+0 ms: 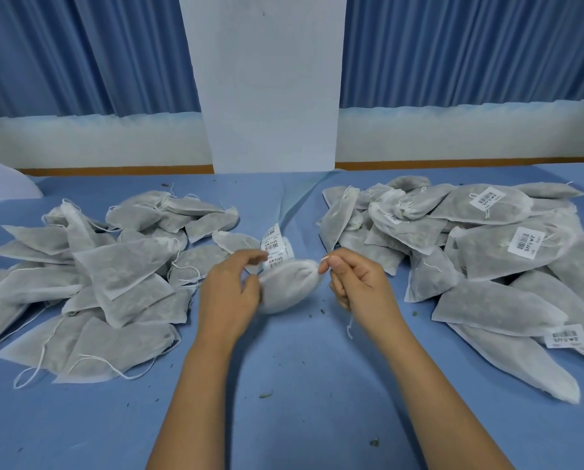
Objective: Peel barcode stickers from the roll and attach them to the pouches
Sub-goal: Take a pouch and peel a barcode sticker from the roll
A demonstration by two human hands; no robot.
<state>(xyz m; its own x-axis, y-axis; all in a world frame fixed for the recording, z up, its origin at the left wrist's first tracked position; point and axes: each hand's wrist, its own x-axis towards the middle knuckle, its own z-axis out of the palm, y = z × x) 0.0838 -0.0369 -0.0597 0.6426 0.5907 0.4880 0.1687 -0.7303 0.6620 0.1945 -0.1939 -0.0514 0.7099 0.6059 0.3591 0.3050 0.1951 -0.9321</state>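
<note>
Gauzy pouch hangs mid-tabletop, left hand pinching one end, right hand pinching its drawstring end, probably stretched flat for a sticker.

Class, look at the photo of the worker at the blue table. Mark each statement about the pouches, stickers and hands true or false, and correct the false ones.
1. Both hands hold one pouch between them. True: left hand at one end, right hand pinching the gathered end.
2. Pouches in the right pile show barcode stickers. True.
3. Pouches in the left pile all show barcode stickers. False: no sticker is visible on any of them.
4. The sticker roll lies on the far right of the table. False: it sits in the middle, just behind the hands.
5. The table cover is red. False: it is blue.
</note>
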